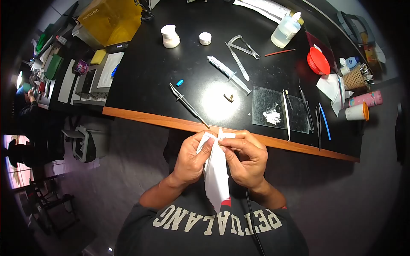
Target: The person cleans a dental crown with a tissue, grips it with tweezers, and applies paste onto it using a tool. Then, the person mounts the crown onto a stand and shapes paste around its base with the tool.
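Both hands are in front of my chest, just off the table's near edge, pinching a white tissue (216,179) that hangs down between them. My left hand (192,154) grips its left side with thumb and fingers. Opposite, my right hand (245,158) pinches the upper part close to the left thumb. Whether something small is wrapped inside the tissue, I cannot tell. Beyond the hands, metal tweezers (188,104) lie with one end at the wooden edge. A small brownish curved piece (229,97) lies in the bright light spot.
A glass slab (261,96) bears white material; a spatula (286,115) crosses it. Behind lie a syringe (228,73) and a metal caliper (240,59). A squeeze bottle (286,30), red bowl (318,61), white jar (205,39) and pump bottle (170,37) stand farther back.
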A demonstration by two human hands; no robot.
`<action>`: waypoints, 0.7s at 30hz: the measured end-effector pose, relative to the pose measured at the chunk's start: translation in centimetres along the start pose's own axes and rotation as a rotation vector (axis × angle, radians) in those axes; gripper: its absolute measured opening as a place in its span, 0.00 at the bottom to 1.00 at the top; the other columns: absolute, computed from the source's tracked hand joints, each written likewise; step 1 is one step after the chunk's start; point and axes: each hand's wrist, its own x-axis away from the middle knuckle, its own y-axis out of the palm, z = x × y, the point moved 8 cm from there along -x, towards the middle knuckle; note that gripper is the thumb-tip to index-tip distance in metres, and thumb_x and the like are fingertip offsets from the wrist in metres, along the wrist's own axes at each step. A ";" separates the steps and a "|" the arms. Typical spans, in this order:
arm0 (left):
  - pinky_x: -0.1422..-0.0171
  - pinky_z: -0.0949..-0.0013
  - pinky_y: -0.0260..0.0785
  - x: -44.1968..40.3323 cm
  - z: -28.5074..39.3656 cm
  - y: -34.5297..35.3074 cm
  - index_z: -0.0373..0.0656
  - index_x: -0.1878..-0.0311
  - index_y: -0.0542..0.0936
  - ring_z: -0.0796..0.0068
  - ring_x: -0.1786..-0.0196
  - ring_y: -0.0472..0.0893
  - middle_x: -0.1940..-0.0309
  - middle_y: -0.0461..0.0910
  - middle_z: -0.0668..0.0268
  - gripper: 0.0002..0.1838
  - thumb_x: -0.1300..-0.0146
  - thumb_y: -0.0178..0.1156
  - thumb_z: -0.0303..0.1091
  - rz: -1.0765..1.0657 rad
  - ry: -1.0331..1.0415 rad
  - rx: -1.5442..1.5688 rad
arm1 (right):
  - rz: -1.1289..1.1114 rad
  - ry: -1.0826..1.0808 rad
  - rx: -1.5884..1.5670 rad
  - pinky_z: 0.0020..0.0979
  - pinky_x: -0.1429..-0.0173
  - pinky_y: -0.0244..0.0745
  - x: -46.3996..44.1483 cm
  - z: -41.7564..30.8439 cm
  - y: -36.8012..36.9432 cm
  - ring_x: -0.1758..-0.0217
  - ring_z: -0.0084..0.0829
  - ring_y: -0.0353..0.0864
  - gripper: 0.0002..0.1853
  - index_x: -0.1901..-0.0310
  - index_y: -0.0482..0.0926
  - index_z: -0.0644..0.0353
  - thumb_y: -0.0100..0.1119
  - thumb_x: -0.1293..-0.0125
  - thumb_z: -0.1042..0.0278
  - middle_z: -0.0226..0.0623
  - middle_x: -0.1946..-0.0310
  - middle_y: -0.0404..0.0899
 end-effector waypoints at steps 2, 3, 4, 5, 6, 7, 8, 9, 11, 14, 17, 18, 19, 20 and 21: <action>0.54 0.77 0.76 0.0 -0.6 0.2 0.34 0.46 0.82 0.86 0.60 0.82 0.61 0.86 0.67 0.15 0.15 0.59 0.39 0.002 -0.020 0.133 | 0.009 0.003 -0.023 0.28 0.52 0.84 0.0 -0.2 -0.3 0.56 0.34 0.91 0.13 0.51 0.90 0.66 0.77 0.38 0.85 0.44 0.57 0.90; 0.54 0.77 0.76 -0.6 0.4 -0.4 0.34 0.47 0.82 0.85 0.61 0.82 0.60 0.86 0.66 0.14 0.15 0.59 0.37 -0.012 0.001 0.093 | 0.035 -0.057 -0.044 0.29 0.51 0.84 -1.0 -0.2 0.2 0.56 0.34 0.91 0.13 0.52 0.90 0.67 0.77 0.38 0.85 0.44 0.58 0.90; 0.55 0.77 0.76 -0.5 0.2 -0.4 0.33 0.47 0.82 0.85 0.61 0.83 0.60 0.86 0.66 0.13 0.15 0.59 0.36 -0.024 0.010 0.097 | 0.046 -0.090 -0.029 0.29 0.51 0.84 -1.1 -0.4 -0.1 0.56 0.34 0.91 0.12 0.53 0.89 0.68 0.77 0.38 0.85 0.44 0.60 0.89; 0.56 0.77 0.77 -0.3 0.1 -0.4 0.33 0.47 0.82 0.85 0.61 0.83 0.60 0.87 0.66 0.12 0.15 0.59 0.35 -0.033 0.015 0.101 | 0.058 -0.118 -0.015 0.30 0.51 0.84 -1.0 -0.7 -0.4 0.57 0.34 0.91 0.11 0.54 0.89 0.69 0.77 0.39 0.85 0.43 0.61 0.89; 0.55 0.77 0.77 -0.1 0.0 -0.5 0.33 0.47 0.82 0.85 0.61 0.83 0.59 0.87 0.65 0.11 0.16 0.59 0.34 -0.015 0.035 0.067 | 0.055 -0.078 -0.026 0.29 0.47 0.81 -0.6 -0.3 -0.6 0.54 0.31 0.88 0.10 0.56 0.86 0.69 0.76 0.37 0.87 0.43 0.58 0.86; 0.55 0.77 0.77 0.0 0.1 -0.6 0.32 0.47 0.82 0.85 0.61 0.83 0.59 0.87 0.65 0.11 0.16 0.60 0.32 0.002 0.058 0.027 | 0.083 -0.082 -0.078 0.30 0.47 0.81 -0.5 -0.1 -0.7 0.54 0.31 0.88 0.11 0.56 0.86 0.69 0.77 0.38 0.87 0.43 0.58 0.86; 0.55 0.77 0.77 0.3 0.2 -0.7 0.32 0.47 0.82 0.84 0.60 0.84 0.59 0.87 0.64 0.10 0.16 0.60 0.31 0.020 0.080 -0.013 | 0.111 -0.085 -0.129 0.30 0.47 0.81 -0.3 -0.1 -0.7 0.54 0.30 0.88 0.12 0.55 0.86 0.69 0.77 0.39 0.87 0.43 0.58 0.87; 0.54 0.77 0.78 0.5 0.2 -0.9 0.32 0.47 0.82 0.84 0.60 0.84 0.58 0.87 0.64 0.09 0.17 0.60 0.30 0.053 0.109 -0.038 | 0.138 -0.089 -0.181 0.31 0.47 0.81 -0.2 0.0 -0.9 0.54 0.30 0.88 0.13 0.55 0.85 0.69 0.77 0.39 0.87 0.44 0.58 0.87; 0.53 0.78 0.78 0.7 0.2 -0.9 0.31 0.48 0.83 0.84 0.58 0.84 0.58 0.87 0.64 0.08 0.18 0.60 0.27 0.115 0.175 -0.086 | 0.061 -0.212 -0.115 0.34 0.49 0.82 -0.6 -1.3 -0.4 0.57 0.32 0.88 0.14 0.58 0.87 0.66 0.80 0.43 0.87 0.41 0.62 0.88; 0.50 0.77 0.77 0.9 0.2 -0.7 0.30 0.50 0.83 0.83 0.56 0.84 0.57 0.86 0.63 0.06 0.19 0.61 0.25 0.084 0.186 -0.042 | -0.025 -0.423 0.025 0.35 0.53 0.84 -0.9 -2.5 0.5 0.61 0.35 0.89 0.16 0.59 0.90 0.62 0.83 0.49 0.86 0.39 0.63 0.89; 0.48 0.75 0.75 1.3 1.3 -0.4 0.30 0.52 0.82 0.81 0.54 0.82 0.55 0.85 0.62 0.04 0.21 0.63 0.23 0.001 0.293 -0.181 | 0.034 -0.315 -0.090 0.32 0.54 0.85 -0.2 -2.1 0.2 0.61 0.34 0.90 0.15 0.58 0.90 0.63 0.82 0.47 0.86 0.40 0.63 0.89; 0.46 0.74 0.73 1.5 1.7 0.0 0.30 0.54 0.82 0.79 0.52 0.81 0.54 0.84 0.60 0.05 0.23 0.65 0.24 -0.019 0.313 -0.237 | 0.069 -0.228 -0.174 0.28 0.55 0.85 0.2 -1.6 0.1 0.59 0.31 0.91 0.14 0.58 0.90 0.63 0.82 0.45 0.86 0.42 0.63 0.89; 0.47 0.75 0.72 1.5 2.0 0.2 0.31 0.54 0.82 0.79 0.53 0.81 0.54 0.84 0.61 0.05 0.23 0.65 0.24 -0.034 0.336 -0.268 | 0.073 -0.208 -0.175 0.27 0.55 0.85 0.4 -1.7 0.0 0.59 0.30 0.91 0.14 0.58 0.90 0.63 0.81 0.44 0.86 0.42 0.62 0.89; 0.47 0.75 0.72 1.5 2.3 0.4 0.32 0.55 0.82 0.79 0.53 0.80 0.54 0.83 0.61 0.05 0.23 0.66 0.25 -0.047 0.357 -0.299 | 0.076 -0.187 -0.177 0.26 0.55 0.85 0.6 -1.8 -0.2 0.59 0.30 0.91 0.13 0.58 0.90 0.64 0.81 0.44 0.87 0.42 0.62 0.89; 0.47 0.76 0.72 1.5 2.5 0.5 0.32 0.55 0.82 0.79 0.53 0.80 0.54 0.83 0.61 0.05 0.23 0.66 0.25 -0.059 0.380 -0.331 | 0.077 -0.168 -0.180 0.26 0.55 0.85 0.7 -1.9 -0.2 0.58 0.29 0.91 0.13 0.58 0.89 0.64 0.80 0.43 0.87 0.42 0.62 0.88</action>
